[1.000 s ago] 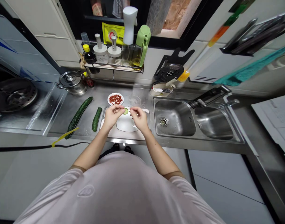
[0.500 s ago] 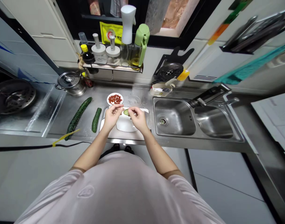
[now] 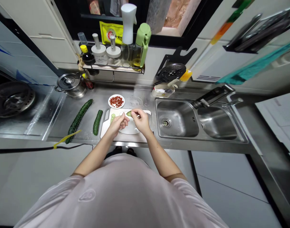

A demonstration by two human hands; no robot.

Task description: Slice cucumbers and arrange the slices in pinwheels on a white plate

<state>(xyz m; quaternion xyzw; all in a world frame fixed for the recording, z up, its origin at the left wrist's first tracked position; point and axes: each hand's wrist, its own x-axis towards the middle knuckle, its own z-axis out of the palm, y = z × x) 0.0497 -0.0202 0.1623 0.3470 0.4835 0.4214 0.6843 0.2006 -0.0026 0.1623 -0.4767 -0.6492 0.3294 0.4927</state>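
My right hand (image 3: pixel 140 120) pinches a green cucumber slice (image 3: pixel 128 113) at its edge, above the white plate (image 3: pixel 130 129). Just left of it, my left hand (image 3: pixel 119 124) is turned palm inward with its fingers loosely curled and the thumb apart; nothing shows in it. Both hands are over the white cutting board (image 3: pixel 107 130), on which the plate lies. Several pale cucumber slices (image 3: pixel 113 116) are at the board's upper left, partly behind my left hand. To the board's left lies a cut length of cucumber (image 3: pixel 97 123).
A long cucumber (image 3: pixel 79 118) lies farther left on the steel counter. Behind the board stands a white dish of chopped red pieces (image 3: pixel 116 101). A lidded pot (image 3: pixel 71 85) is at back left, a double sink (image 3: pixel 178 122) at right, and a bottle shelf (image 3: pixel 115 68) above.
My left hand has drawn away from the cucumber slice, dropping lower and turning palm inward. Slices on the board now show behind it. My right hand keeps the slice in nearly the same place.
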